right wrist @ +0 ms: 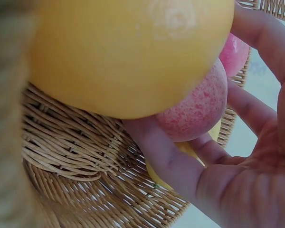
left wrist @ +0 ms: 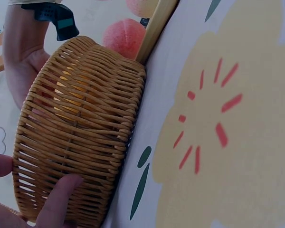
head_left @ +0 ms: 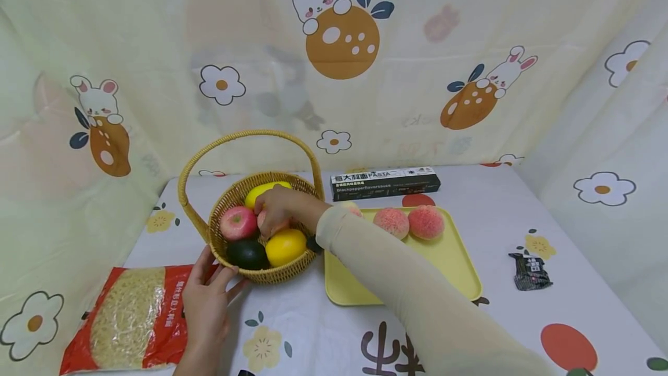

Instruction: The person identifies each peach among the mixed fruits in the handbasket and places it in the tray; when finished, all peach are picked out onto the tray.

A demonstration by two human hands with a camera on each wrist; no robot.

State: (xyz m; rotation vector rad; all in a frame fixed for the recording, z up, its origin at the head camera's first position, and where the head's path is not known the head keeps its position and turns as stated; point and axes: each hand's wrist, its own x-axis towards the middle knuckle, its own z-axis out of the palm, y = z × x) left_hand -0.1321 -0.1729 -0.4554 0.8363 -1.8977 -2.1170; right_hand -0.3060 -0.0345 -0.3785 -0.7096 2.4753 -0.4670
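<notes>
A wicker basket (head_left: 300, 268) with a tall handle holds a pink apple (head_left: 238, 223), a dark green fruit (head_left: 247, 255), a yellow fruit (head_left: 286, 247) at the front and another yellow fruit (head_left: 256, 197) at the back. My right hand (head_left: 282, 209) reaches inside the basket and holds a peach (right wrist: 199, 107) between its fingers and thumb; the front yellow fruit hides part of it in the right wrist view. My left hand (head_left: 206, 306) grips the basket's near left side, with fingers on the woven wall (left wrist: 80, 128) and rim.
Right of the basket lies a yellow tray (head_left: 449, 271) with peaches (head_left: 427, 222) at its back. A black pasta box (head_left: 386, 184) stands behind it. A red bag of pasta (head_left: 127, 318) lies at left, a small black packet (head_left: 529, 271) at right. Patterned curtains surround the table.
</notes>
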